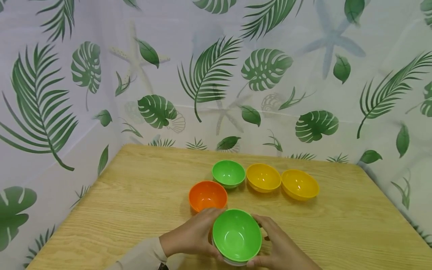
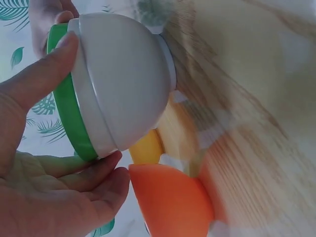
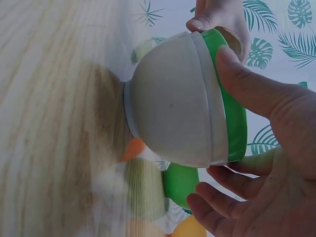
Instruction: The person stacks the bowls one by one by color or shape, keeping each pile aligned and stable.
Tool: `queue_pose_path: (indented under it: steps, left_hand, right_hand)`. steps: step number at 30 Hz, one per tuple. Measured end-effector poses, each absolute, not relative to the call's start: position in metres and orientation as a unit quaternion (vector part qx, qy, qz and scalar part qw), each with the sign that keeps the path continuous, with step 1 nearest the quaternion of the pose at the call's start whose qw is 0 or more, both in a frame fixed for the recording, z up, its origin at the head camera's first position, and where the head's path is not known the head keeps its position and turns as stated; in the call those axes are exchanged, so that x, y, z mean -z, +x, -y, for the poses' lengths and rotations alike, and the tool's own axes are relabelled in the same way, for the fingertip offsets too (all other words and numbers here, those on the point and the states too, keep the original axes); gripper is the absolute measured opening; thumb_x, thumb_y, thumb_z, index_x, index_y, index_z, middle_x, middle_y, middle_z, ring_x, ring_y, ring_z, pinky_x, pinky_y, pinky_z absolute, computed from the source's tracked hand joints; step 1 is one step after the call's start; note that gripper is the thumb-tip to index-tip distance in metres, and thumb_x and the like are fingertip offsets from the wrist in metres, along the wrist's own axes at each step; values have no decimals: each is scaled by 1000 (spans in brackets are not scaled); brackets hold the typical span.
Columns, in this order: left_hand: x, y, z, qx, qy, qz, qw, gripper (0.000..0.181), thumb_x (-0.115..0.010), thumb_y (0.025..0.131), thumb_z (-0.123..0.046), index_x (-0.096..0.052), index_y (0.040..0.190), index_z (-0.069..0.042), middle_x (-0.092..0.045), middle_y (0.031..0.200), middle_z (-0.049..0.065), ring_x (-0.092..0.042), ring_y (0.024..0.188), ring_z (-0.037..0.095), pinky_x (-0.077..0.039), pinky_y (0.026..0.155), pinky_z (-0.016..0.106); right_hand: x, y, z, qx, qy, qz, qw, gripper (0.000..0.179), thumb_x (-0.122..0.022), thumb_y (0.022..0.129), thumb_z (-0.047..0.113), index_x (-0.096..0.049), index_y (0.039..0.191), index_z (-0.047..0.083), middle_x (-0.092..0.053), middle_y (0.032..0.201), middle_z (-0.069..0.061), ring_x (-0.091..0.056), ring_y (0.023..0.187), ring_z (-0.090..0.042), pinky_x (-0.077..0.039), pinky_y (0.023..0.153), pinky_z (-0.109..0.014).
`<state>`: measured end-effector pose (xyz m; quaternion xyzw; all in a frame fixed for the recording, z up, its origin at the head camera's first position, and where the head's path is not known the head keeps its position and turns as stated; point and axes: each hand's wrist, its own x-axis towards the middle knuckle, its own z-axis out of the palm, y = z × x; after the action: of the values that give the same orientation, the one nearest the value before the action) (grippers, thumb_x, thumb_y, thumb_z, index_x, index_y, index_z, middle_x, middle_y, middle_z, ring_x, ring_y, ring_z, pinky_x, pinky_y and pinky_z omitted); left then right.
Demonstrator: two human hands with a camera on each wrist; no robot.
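Observation:
In the head view, a green bowl (image 1: pixel 237 232) is between my two hands at the near side of the table. The wrist views show it nested in white bowlware (image 2: pixel 126 74), with a white band just under the green rim. My left hand (image 1: pixel 194 233) grips the stack from the left, thumb and fingertips at the rims. From the right, my right hand (image 1: pixel 281 245) holds it the same way. The foot of the stack is close over the tabletop. An orange bowl (image 1: pixel 208 197) stands just beyond my left hand, its front edge partly hidden by that hand.
Behind the orange bowl stands another green bowl (image 1: pixel 228 174). Two yellow bowls, one in the middle (image 1: pixel 263 177) and one farther right (image 1: pixel 300 184), continue the row. The wooden table (image 1: pixel 141 187) meets a leaf-patterned cloth (image 1: pixel 209 123) at its back and sides.

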<state>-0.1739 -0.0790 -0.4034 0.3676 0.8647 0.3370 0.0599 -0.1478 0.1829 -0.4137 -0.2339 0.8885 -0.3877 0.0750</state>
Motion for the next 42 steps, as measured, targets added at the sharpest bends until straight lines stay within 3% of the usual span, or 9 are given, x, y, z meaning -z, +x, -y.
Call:
queue_pose_path:
  steps: [7, 17, 25, 31, 33, 36, 39, 42]
  left_hand:
    - [400, -179, 85, -342, 371, -857, 110, 93, -87, 68, -38, -42, 143, -8, -48, 142, 7, -43, 130, 23, -35, 109, 41]
    - [397, -177, 82, -344, 346, -865, 118, 95, -87, 68, -35, -41, 144, -3, -47, 143, 10, -43, 131, 24, -35, 110, 41]
    - [395, -176, 81, -342, 339, -868, 122, 98, -87, 68, -37, -38, 145, -1, -47, 143, 11, -42, 131, 26, -35, 110, 42]
    - [394, -175, 81, -340, 337, -870, 117, 100, -86, 68, -38, -36, 146, -1, -46, 144, 10, -42, 132, 26, -34, 110, 42]
    - [394, -174, 81, -340, 339, -870, 115, 101, -86, 68, -38, -35, 146, -1, -46, 144, 10, -42, 132, 26, -34, 110, 43]
    - [396, -175, 82, -334, 343, -871, 114, 102, -85, 69, -39, -33, 147, 1, -44, 146, 13, -41, 133, 28, -34, 110, 44]
    - [396, -177, 84, -341, 335, -870, 117, 96, -82, 74, -41, -34, 146, 2, -43, 146, 14, -40, 134, 29, -34, 110, 45]
    - [393, -181, 87, -369, 314, -867, 118, 85, -75, 81, -43, -38, 145, -2, -45, 145, 12, -40, 134, 28, -35, 109, 47]
  right_hand:
    - [414, -147, -180, 381, -234, -892, 70, 102, -81, 63, 56, -39, 143, 10, -47, 137, -3, -49, 114, -24, -48, 92, -48]
    - [412, -146, -180, 382, -234, -891, 71, 100, -81, 63, 55, -39, 143, 13, -48, 136, -4, -48, 116, -25, -44, 95, -53]
    - [411, -147, -182, 402, -237, -880, 90, 100, -83, 67, 46, -34, 146, 9, -47, 135, -8, -49, 115, -26, -51, 88, -35]
    - [410, -147, -182, 402, -226, -880, 113, 109, -84, 66, 44, -27, 148, 0, -43, 138, -15, -46, 122, -33, -46, 95, -51]
    - [407, -146, -181, 405, -215, -879, 129, 107, -82, 71, 43, -24, 149, -1, -40, 141, -18, -44, 125, -36, -43, 97, -58]
    - [401, -144, -181, 409, -197, -879, 146, 90, -69, 86, 44, -21, 151, 3, -35, 147, -19, -39, 131, -40, -37, 100, -62]
    - [396, -144, -179, 417, -183, -879, 138, 73, -54, 96, 42, -23, 152, 8, -33, 150, -18, -36, 134, -40, -37, 102, -61]
    - [392, -146, -176, 430, -156, -883, 105, 63, -50, 99, 40, -28, 151, 10, -39, 146, -16, -42, 130, -37, -45, 97, -53]
